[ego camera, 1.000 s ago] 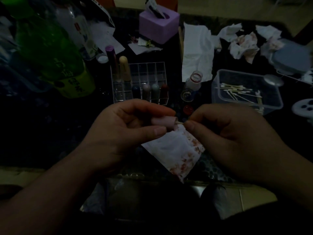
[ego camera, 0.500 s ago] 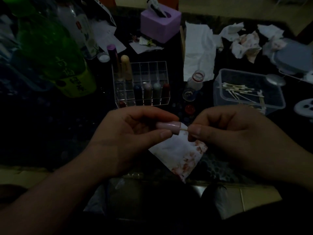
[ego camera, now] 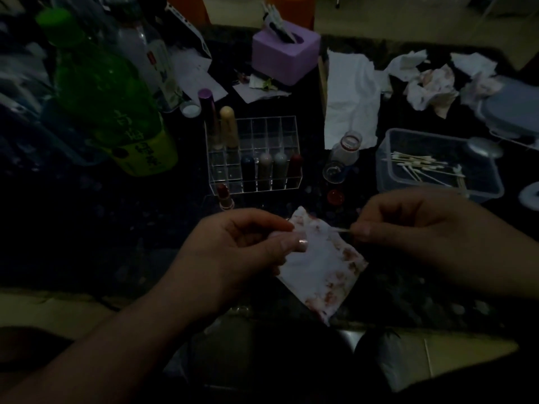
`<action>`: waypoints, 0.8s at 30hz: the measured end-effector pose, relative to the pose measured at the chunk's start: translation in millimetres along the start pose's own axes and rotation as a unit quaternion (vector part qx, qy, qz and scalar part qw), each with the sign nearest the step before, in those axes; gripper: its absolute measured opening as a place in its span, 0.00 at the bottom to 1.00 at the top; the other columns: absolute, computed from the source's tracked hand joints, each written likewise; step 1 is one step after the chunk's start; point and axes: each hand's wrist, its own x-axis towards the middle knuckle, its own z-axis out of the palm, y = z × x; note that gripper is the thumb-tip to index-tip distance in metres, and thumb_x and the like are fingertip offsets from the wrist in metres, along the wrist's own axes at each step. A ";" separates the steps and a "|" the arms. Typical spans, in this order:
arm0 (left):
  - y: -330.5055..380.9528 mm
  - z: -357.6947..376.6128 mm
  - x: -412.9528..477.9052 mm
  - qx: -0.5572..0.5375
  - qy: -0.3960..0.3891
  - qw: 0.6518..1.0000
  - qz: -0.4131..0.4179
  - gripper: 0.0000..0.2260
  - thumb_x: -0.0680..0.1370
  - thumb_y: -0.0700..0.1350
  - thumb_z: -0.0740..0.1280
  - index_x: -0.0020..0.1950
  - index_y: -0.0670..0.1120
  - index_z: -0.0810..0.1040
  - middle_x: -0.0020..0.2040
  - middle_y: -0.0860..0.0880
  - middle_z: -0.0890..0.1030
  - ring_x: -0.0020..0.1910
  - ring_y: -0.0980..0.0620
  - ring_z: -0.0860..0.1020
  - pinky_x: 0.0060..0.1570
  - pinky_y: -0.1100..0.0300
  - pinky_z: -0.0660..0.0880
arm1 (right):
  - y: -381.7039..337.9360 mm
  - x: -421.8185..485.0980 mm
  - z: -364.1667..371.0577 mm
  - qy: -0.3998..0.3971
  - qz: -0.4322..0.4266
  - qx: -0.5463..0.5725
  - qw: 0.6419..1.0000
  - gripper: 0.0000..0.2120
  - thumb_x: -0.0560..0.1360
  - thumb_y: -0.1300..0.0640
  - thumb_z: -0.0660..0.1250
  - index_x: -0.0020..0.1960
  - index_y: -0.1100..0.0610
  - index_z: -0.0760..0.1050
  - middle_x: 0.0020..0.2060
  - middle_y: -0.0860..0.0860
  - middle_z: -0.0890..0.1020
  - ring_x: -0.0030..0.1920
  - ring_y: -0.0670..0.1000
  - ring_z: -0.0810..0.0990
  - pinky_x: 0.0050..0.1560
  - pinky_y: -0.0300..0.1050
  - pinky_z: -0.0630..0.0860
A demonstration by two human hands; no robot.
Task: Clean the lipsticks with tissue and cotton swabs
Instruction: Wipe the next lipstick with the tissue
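The right hand (ego camera: pixel 423 228) has pulled its cotton swab (ego camera: pixel 339 229) clear of the lipstick (ego camera: pixel 280 236).

Very dim, underexposed view throughout; edges bend with wide-angle distortion, left side motion-blurred.

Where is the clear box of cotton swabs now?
In the head view, the clear box stands on the right side of the table, just beyond the right hand, with a small bottle to its left and crumpled tissues behind it.

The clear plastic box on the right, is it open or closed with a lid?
Open. No lid sits on the clear plastic box; the cotton swabs lie loose inside, seen directly from above.
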 end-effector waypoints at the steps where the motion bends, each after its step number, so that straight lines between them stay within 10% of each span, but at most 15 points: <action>1: -4.0 -1.9 -0.6 0.026 0.017 0.999 -0.019 0.07 0.70 0.43 0.76 0.48 0.46 0.85 0.37 0.50 0.86 0.34 0.58 0.81 0.35 0.68 0.75 | 3.2 2.5 -4.5 0.013 0.011 0.003 1.000 0.15 0.68 0.43 0.67 0.37 0.54 0.81 0.32 0.59 0.81 0.29 0.52 0.74 0.31 0.42 0.69; 11: -46.0 -42.0 6.4 0.343 0.215 0.914 0.018 0.05 0.75 0.43 0.71 0.44 0.54 0.80 0.38 0.54 0.79 0.35 0.60 0.76 0.34 0.73 0.67 | 4.4 33.1 34.3 0.071 0.090 0.165 0.980 0.15 0.78 0.57 0.67 0.34 0.56 0.80 0.28 0.56 0.71 0.23 0.47 0.66 0.26 0.41 0.62; 24: -55.2 -61.8 42.4 0.323 0.251 0.910 0.071 0.09 0.74 0.43 0.75 0.52 0.49 0.81 0.41 0.54 0.79 0.37 0.61 0.76 0.36 0.74 0.68 | 2.2 41.8 53.0 0.074 0.078 0.252 0.962 0.12 0.79 0.62 0.65 0.44 0.72 0.76 0.24 0.54 0.69 0.22 0.47 0.61 0.24 0.39 0.57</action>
